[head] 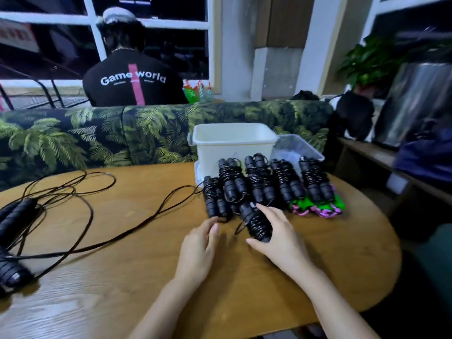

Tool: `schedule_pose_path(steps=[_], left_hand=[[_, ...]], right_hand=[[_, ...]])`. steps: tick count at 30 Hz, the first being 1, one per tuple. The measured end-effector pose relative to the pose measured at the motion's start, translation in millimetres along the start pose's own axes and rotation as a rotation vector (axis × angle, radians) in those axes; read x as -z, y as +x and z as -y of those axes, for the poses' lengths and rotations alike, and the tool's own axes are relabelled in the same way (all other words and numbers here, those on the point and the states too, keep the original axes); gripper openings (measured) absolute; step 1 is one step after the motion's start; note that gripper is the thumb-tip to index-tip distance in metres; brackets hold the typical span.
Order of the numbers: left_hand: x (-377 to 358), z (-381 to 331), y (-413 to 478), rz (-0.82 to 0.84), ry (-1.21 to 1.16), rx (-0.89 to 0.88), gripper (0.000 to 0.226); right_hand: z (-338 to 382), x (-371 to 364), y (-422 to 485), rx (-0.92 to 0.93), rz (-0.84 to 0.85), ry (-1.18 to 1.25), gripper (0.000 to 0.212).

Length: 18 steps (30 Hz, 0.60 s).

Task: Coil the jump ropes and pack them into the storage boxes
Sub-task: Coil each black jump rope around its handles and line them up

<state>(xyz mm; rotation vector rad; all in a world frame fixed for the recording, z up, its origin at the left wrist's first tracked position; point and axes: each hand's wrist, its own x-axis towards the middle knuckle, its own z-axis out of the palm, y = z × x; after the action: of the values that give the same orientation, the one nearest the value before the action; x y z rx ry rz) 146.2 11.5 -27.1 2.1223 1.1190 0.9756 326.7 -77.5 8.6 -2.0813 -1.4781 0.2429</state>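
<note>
A coiled jump rope (256, 225) is held in the right hand (278, 238) — its fingers (269, 211) are curled round the bundle, low over the bench (122, 277). The left hand (199, 248) is seen just beside it, fingers straight, nothing held. More coiled ropes (264, 182) are lined up by the white box (232, 140) — a loose rope (19, 216) is spread at the left.

One coiled jump rope (256, 223) in right hand (281, 238), left hand (198, 248) beside

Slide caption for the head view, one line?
Right hand grips a coiled black jump rope beside wound bundles; left hand open, white plastic box behind.
</note>
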Motion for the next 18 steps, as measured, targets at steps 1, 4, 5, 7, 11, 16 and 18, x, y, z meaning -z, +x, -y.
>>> schedule_pose_path(steps=[1, 4, 5, 7, 11, 16, 18], left_hand=[[-10, -7, -2, 0.023, 0.011, -0.002, 0.053], [-36, -21, -7, 0.101, 0.072, 0.003, 0.048], [-42, -25, -9, 0.131, 0.137, -0.010, 0.046], [-47, -29, -10, 0.182, 0.297, -0.049, 0.045], [-44, -27, -12, 0.226, 0.356, -0.034, 0.044], [-26, -24, -18, 0.233, 0.364, -0.021, 0.044], [-13, -20, -19, 0.221, 0.384, -0.010, 0.044]], right_hand=[[-12, 7, -4, -0.040, -0.012, -0.054, 0.081], [-42, 23, -10, -0.167, -0.079, -0.218, 0.082], [-50, 27, -11, -0.190, -0.115, -0.262, 0.082], [-64, 30, -11, -0.210, -0.146, -0.337, 0.083], [-68, 30, -7, -0.245, -0.014, -0.432, 0.091], [-41, 30, -13, -0.075, -0.110, -0.487, 0.078], [-23, 25, -16, 0.020, -0.125, -0.433, 0.070]])
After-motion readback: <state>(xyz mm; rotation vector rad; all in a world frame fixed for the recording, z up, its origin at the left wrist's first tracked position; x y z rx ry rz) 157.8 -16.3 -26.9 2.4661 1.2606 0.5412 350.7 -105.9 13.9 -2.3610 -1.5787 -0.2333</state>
